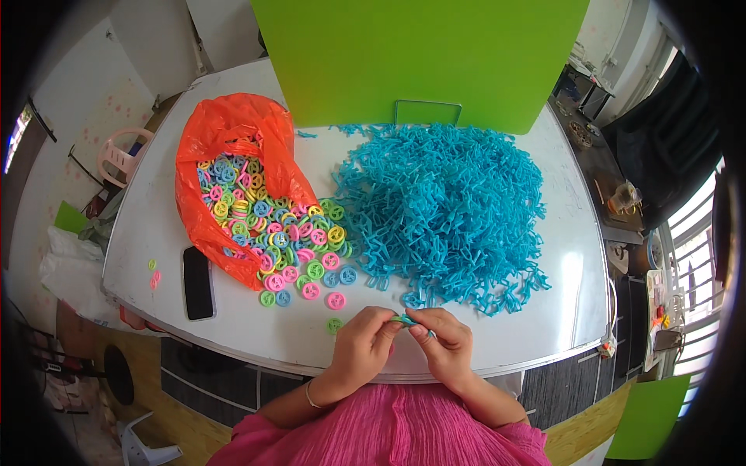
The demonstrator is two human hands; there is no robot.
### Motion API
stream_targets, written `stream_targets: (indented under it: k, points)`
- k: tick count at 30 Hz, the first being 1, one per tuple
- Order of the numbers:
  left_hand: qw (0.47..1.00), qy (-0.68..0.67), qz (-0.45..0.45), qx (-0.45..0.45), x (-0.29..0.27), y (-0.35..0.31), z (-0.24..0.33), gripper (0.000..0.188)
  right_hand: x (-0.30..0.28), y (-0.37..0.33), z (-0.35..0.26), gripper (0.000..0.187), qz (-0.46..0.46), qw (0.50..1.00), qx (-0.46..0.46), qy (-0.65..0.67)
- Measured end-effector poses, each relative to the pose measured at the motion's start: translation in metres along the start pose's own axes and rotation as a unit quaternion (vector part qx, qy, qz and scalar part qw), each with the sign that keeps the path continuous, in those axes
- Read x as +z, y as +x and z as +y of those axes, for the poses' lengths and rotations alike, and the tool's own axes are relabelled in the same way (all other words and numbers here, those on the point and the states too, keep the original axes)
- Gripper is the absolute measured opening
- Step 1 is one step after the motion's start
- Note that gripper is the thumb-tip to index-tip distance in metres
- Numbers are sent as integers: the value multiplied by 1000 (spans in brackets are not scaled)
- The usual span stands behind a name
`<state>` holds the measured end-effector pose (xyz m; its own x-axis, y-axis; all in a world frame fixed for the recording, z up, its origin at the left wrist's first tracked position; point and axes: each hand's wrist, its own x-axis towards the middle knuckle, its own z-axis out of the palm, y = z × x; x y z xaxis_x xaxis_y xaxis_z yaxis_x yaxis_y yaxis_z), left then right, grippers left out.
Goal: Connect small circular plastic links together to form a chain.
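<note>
Close to the table's near edge, my left hand (pixel 364 342) pinches a small green plastic wheel (pixel 397 318), mostly covered by the fingers. My right hand (pixel 444 343) is closed on a small blue plastic piece (pixel 409 319) that meets the wheel between my fingertips. How the two fit together is too small to tell. Ahead and to the right lies a big heap of blue forked plastic pieces (pixel 451 210). Pink, green, blue and yellow spoked wheels (pixel 272 233) spill from an orange-red plastic bag (pixel 206 233) on the left. A loose green wheel (pixel 334 325) lies beside my left hand.
The white table (pixel 559 311) carries a black-screened phone (pixel 198 283) at the left. A bright green board (pixel 420 62) with a wire stand (pixel 427 109) rises at the back. Beyond the table are a pink chair (pixel 123 158) on the left and a dark cluttered shelf (pixel 598 171) on the right.
</note>
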<state>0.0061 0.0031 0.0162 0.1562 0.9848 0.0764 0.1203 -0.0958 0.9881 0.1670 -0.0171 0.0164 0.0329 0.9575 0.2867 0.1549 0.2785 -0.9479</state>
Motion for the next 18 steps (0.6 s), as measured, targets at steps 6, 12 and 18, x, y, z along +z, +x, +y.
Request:
stream_targets:
  k: [6, 12, 18]
  points:
    - [964, 164, 23, 209, -3, 9, 5, 15, -3, 3, -2, 27, -15, 1000, 8, 3]
    - [986, 85, 29, 141, 2, 7, 7, 15, 6, 5, 1, 39, 41, 965, -186, -181]
    - [992, 58, 31, 105, 4, 6, 1, 18, 9, 3, 0, 38, 35, 967, -179, -180]
